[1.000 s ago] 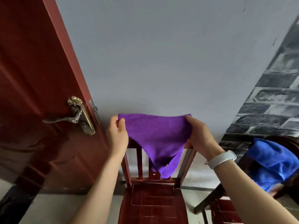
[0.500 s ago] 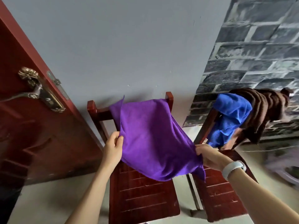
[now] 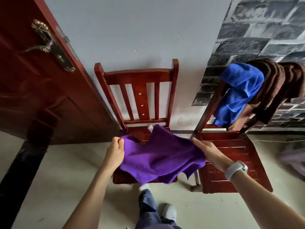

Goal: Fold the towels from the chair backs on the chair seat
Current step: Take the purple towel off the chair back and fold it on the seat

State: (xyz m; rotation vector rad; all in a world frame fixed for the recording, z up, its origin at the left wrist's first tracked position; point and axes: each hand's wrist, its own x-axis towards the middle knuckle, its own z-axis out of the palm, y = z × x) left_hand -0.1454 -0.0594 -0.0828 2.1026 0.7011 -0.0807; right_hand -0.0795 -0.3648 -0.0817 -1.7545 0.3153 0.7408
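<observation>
The purple towel (image 3: 162, 156) has come off the chair back (image 3: 137, 75), now bare, and hangs spread low over the seat (image 3: 143, 129), its far corner reaching toward the slats. The left hand (image 3: 114, 152) pinches the left corner between thumb and fingers; the right hand (image 3: 208, 152) holds the right edge, fingers extended over it, its grip underneath hidden. Folding looks ready to begin, while the blue towel (image 3: 239, 90) and brown towel (image 3: 277, 86) wait on the right chair's back.
</observation>
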